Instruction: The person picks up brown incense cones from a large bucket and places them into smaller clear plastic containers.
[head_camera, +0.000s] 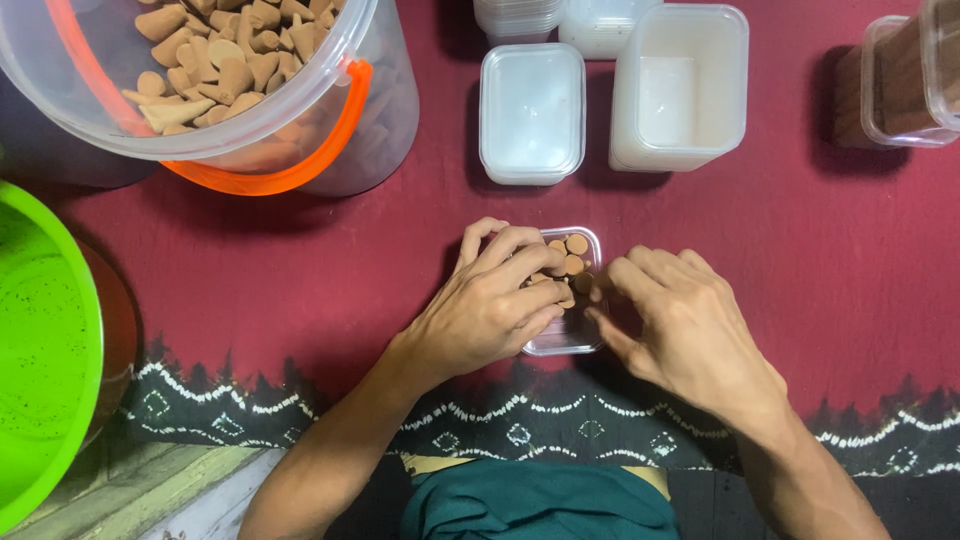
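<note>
On the red cloth (300, 270), both half-curled hands, left hand (490, 305) and right hand (680, 325), pinch cones in one small box (572, 338).

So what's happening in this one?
A person sits at a dark red cloth, both hands over a small clear box. The left hand rests across the box and the right hand pinches at its edge, among brown cones standing inside. A clear bucket of loose cones sits upper left, and empty white tubs lie beyond.

Both hands, left hand (487, 305) and right hand (678, 325), over small clear box (570, 338) of brown cones (572, 256).
</note>
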